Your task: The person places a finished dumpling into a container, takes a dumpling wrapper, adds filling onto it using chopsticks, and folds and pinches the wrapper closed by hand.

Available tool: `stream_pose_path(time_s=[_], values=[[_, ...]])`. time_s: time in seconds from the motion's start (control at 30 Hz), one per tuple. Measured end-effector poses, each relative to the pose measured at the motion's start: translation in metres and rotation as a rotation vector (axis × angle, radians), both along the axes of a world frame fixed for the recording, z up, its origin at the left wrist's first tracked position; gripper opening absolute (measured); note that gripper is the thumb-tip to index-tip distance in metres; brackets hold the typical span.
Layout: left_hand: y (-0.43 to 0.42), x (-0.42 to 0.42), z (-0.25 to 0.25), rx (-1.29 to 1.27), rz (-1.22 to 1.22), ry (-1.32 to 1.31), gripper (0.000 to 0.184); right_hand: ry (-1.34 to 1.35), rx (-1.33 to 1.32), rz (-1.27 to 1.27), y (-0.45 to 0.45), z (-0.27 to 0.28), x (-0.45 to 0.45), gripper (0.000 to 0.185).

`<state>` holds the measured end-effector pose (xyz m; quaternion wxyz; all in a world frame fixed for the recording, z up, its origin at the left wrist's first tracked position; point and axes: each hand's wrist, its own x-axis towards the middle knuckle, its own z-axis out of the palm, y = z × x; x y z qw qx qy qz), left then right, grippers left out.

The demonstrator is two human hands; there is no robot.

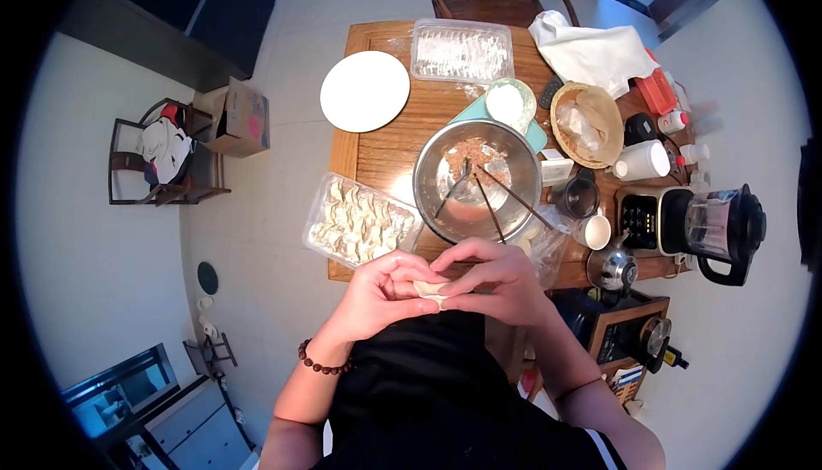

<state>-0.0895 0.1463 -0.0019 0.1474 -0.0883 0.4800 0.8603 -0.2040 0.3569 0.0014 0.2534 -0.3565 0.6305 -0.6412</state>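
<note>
Between my two hands, close in front of my body, is a small pale dumpling (431,289). My left hand (385,292) pinches it from the left, thumb along the near edge. From the right, my right hand (498,282) presses its fingers and thumb on the same dumpling, covering part of it. Just beyond my hands stands a steel mixing bowl (425,209) with some brownish filling (471,151), chopsticks (490,206) and another utensil leaning in it. A plastic tray (318,246) at the table's left edge holds rows of shaped dumplings (360,220).
On the wooden table (390,155) are a white plate (366,91), a floury plastic tray (419,52), a flour bowl (510,104) and a wicker basket (561,140). Along the right side stand a paper cup (597,232), a kettle (611,266) and a blender (717,222).
</note>
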Motion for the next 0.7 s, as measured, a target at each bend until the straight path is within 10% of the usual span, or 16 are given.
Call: stream_pose_path(time_s=[0.7], values=[[-0.198,0.056,-0.039,0.061,-0.523,-0.061,0.054,0.013,0.233,-0.394,-0.156,-0.009,0.167,0.014]])
